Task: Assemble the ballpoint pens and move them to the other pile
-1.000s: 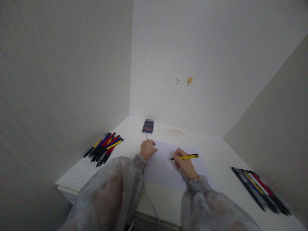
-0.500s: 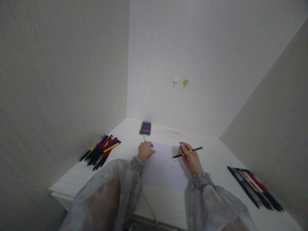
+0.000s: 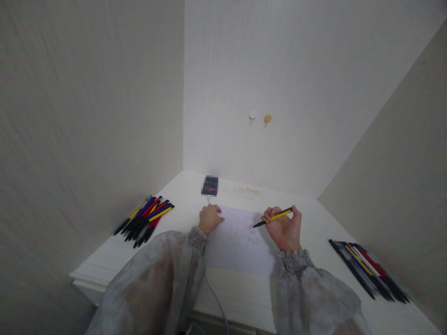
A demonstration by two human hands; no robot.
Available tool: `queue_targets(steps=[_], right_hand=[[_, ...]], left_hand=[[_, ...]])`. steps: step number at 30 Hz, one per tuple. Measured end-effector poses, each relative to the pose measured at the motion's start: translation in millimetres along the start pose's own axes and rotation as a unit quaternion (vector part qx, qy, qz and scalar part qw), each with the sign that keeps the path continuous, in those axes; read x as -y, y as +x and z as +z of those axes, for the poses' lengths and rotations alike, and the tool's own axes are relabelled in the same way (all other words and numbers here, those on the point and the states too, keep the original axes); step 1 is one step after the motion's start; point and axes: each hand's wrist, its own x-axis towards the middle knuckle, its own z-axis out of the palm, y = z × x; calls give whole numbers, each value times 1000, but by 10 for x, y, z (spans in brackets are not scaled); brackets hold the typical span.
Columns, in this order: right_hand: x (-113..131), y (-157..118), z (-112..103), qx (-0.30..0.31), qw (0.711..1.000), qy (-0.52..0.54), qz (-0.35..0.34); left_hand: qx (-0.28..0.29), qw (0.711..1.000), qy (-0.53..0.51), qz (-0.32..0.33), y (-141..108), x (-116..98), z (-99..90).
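Observation:
A sheet of white paper [image 3: 230, 253] with small marks in its middle lies on the white table. My left hand [image 3: 210, 218] rests at its upper left edge, thumb and fingers a little apart, gripping nothing. Above the right part of the sheet, my right hand [image 3: 284, 228] holds a yellow and black pen [image 3: 278, 216]. The pen slants with its black tip down to the left, over or close to the marks. My right thumb is at the pen's upper rear end, and the fingers curl round the barrel. Whether the tip touches the paper I cannot tell.
A loose pile of coloured pens [image 3: 146, 221] lies at the left. More pens [image 3: 368, 270] lie side by side at the right. Behind the paper sits a dark, blurred device [image 3: 210, 185] with a cable [image 3: 217, 298]. Two hooks are on the back wall [image 3: 223, 93].
My right thumb has moved from the barrel to the pen's rear end, and the hand has turned so the palm shows more. My left hand stays on the paper.

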Motion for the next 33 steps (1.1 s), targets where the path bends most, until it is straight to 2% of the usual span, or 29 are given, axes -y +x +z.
queue_targets(steps=[5,10,13,15,17,19,22,27,29,30,31,32,33], right_hand=[[-19,15,-34,-36,994,-93,-42],[-72,70,-95,-35,997,-58,-22],[-122,114,-171,-24,996,-45,71],[-161,138,-236,-8,984,-72,165],[-197,155,-296,1,970,-105,221],[-220,169,-343,-23,971,-131,198],[-200,186,-401,-91,978,-154,105],[32,119,-591,-196,965,-172,-35],[189,37,-723,-224,935,-270,-59],[278,-13,-801,-234,898,-368,-58],[372,-65,-884,-238,841,-484,-47],[470,-119,-972,-246,800,-547,-35],[567,-174,-1060,-255,773,-581,-26]], left_hand=[[-1,1000,-2,1,-6,3,-3],[1,1000,2,-3,-5,-3,-1],[-2,1000,0,2,-8,-1,-1],[-2,1000,0,5,-13,-1,-5],[-1,1000,-1,7,-18,-4,-10],[-4,1000,-3,10,-21,-9,-14],[-5,1000,-3,11,-20,-11,-13],[-4,1000,-4,18,-9,2,6],[-4,1000,-5,22,-7,8,12],[-3,1000,-5,23,-7,10,14],[-4,1000,-6,24,-8,11,14],[-3,1000,-6,25,-9,12,15],[-2,1000,-7,25,-9,14,14]])
